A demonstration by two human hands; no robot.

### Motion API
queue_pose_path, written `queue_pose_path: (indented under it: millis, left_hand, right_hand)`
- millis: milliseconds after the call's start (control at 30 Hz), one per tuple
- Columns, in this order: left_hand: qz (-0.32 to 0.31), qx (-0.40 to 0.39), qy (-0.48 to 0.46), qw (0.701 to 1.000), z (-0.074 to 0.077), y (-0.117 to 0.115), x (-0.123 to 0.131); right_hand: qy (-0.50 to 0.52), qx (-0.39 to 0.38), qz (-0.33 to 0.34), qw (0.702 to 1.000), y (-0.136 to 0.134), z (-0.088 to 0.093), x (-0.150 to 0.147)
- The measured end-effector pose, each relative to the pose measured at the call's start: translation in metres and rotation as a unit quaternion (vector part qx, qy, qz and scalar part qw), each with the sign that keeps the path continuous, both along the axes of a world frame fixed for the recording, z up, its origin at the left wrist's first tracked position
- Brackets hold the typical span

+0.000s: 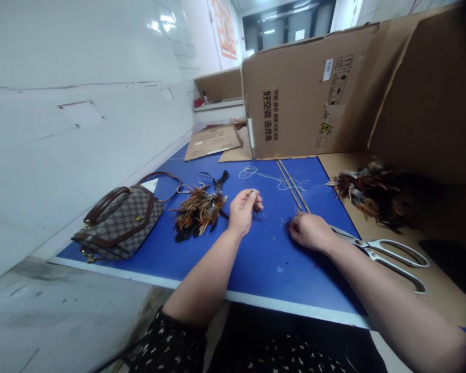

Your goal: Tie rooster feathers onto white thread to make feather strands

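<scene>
My left hand (pixel 242 211) is closed in a pinch above the blue table (pixel 252 269). Small brown feathers (pixel 257 208) stick out beyond its fingertips. To its left lies a loose pile of brown, black and grey feathers (pixel 200 210). My right hand (pixel 310 231) rests low over the table with curled fingers, close to the lower ends of two thin sticks (pixel 289 182). Whatever its fingertips hold is hidden. Scissors (pixel 361 242) with silver handles lie beside my right wrist, their blades partly behind it. Tangled pale string (pixel 256 172) lies beyond my hands.
A patterned handbag (pixel 128 217) with brown straps stands at the left. More feathers (pixel 373 191) lie on cardboard (pixel 341 178) at the right. A large cardboard box (pixel 303 98) borders the far side, and flat cardboard (pixel 212 142) lies at the back left. A wall runs along the left.
</scene>
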State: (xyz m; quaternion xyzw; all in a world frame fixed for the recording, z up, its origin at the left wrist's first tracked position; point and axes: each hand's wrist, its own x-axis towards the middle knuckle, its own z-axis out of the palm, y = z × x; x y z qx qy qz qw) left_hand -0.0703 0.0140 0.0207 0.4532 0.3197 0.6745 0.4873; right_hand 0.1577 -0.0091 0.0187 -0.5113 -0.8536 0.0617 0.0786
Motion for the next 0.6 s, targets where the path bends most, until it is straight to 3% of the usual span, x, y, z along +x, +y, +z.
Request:
queue_pose_path:
  millis: [167,300,467,600]
  left_hand:
    - [-0.02,0.003,0.079,0.997,0.004,-0.009,0.003]
    - [-0.056,0.0,0.113,0.992,0.011,-0.018,0.009]
    - [-0.098,-0.018,0.088,0.991,0.008,-0.022,0.019]
    - [-0.145,-0.058,0.055,0.986,-0.001,-0.021,0.022]
  right_hand:
    - [0.018,0.015,0.055,0.998,0.005,0.004,0.004]
    - [0.179,0.029,0.1,0.978,0.009,0.005,0.009]
    - [0.303,-0.004,0.074,0.95,0.005,-0.004,0.003]
    - [0.332,0.091,0.057,0.937,0.003,-0.006,0.0]
